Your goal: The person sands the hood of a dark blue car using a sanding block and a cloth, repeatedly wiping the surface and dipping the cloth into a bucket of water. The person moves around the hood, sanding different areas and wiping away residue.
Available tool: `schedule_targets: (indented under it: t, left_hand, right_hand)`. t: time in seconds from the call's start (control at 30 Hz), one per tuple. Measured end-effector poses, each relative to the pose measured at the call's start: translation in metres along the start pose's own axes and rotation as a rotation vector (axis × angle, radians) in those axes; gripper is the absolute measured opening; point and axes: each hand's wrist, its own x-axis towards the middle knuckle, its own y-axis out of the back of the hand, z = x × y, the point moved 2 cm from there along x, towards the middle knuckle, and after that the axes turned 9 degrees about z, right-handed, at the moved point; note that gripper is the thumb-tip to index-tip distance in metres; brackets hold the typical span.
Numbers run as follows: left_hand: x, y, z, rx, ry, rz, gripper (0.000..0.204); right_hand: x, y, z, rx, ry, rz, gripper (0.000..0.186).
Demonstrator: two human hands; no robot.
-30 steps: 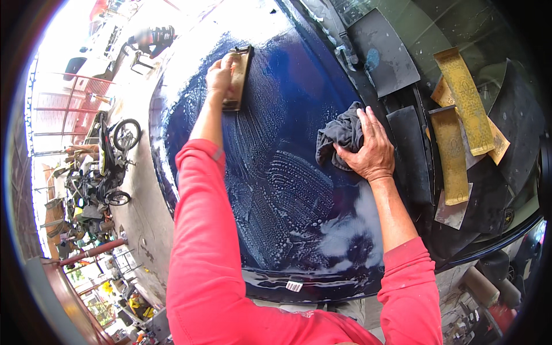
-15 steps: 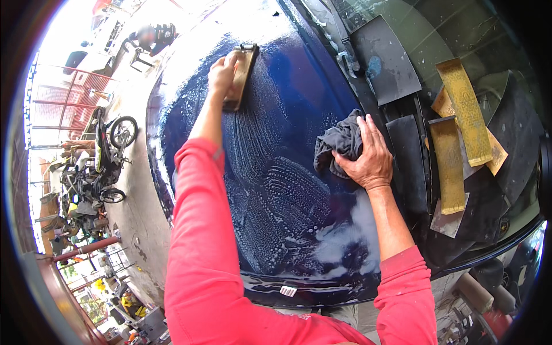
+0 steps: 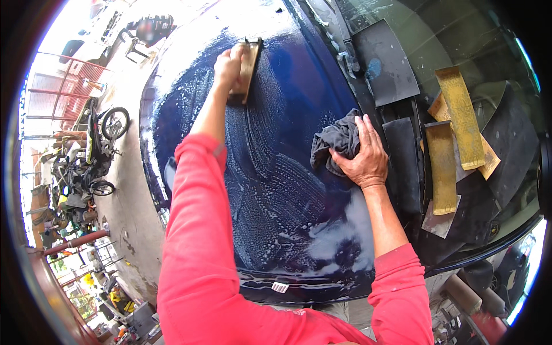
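Note:
My left hand is closed on a long, narrow hand sanding block with a brownish face and a dark edge. It rests on the wet blue car hood, toward the far side. Whitish, streaky suds trail from the block toward me. Bunched under my right hand is a dark grey cloth, pressed on the hood near the windshield side. The thumb and fingers of that hand curl over the cloth's right edge.
To the right, black sheets and yellow sandpaper strips lie over the cowl and windshield. A small striped label sits by the hood's near edge. Motorcycles stand on the floor at left, and a person is at far left.
The left hand and sanding block have shifted slightly to the right and farther away across the hood. The right hand stays on the cloth. The whole view has shifted a little.

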Motion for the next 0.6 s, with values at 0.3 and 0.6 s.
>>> schedule_targets:
  t: [0.3,0.6]
  left_hand:
    - [-0.22,0.045,-0.011,0.003,-0.139,-0.179,0.053]
    - [-0.02,0.005,0.0,0.049,0.113,-0.031,0.04]
  right_hand:
    - [0.008,0.007,-0.011,-0.01,-0.033,-0.028,0.102]
    - [0.003,0.002,-0.005,-0.024,-0.022,-0.017,0.101]
